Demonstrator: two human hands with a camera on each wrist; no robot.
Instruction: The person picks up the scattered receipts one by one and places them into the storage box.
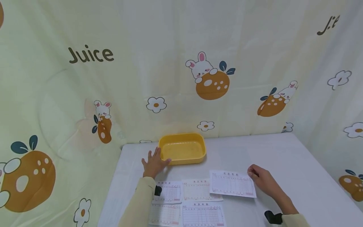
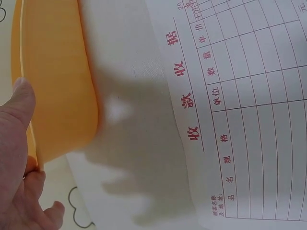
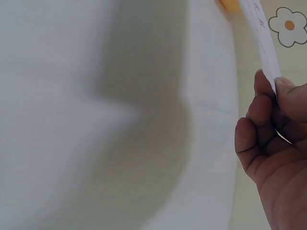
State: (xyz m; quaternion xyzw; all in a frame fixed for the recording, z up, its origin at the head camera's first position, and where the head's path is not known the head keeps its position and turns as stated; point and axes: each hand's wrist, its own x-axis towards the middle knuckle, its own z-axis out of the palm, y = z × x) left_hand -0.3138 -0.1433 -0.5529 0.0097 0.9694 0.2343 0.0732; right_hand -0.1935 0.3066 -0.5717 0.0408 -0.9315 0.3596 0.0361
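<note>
In the head view my left hand point(image 1: 154, 164) spreads its fingers at the near left corner of a shallow yellow plastic tray point(image 1: 181, 162). The left wrist view shows the thumb on the tray's rim point(image 2: 33, 129) and a fingertip hooked at its corner. My right hand point(image 1: 262, 179) pinches the right edge of a printed receipt sheet point(image 1: 232, 183) between thumb and fingers, the sheet raised and slightly tilted. Below it lie several more receipt sheets in two rows, among them a red-printed receipt point(image 1: 195, 190) partly covered by the held one and a purple-printed receipt point(image 1: 202, 214).
A white cloth point(image 1: 283, 157) covers the table. Behind and beside it hangs a pale curtain point(image 1: 170, 63) with rabbits, oranges and flowers, close to the tray's back edge. My left sleeve point(image 1: 139, 201) overlaps the left receipts.
</note>
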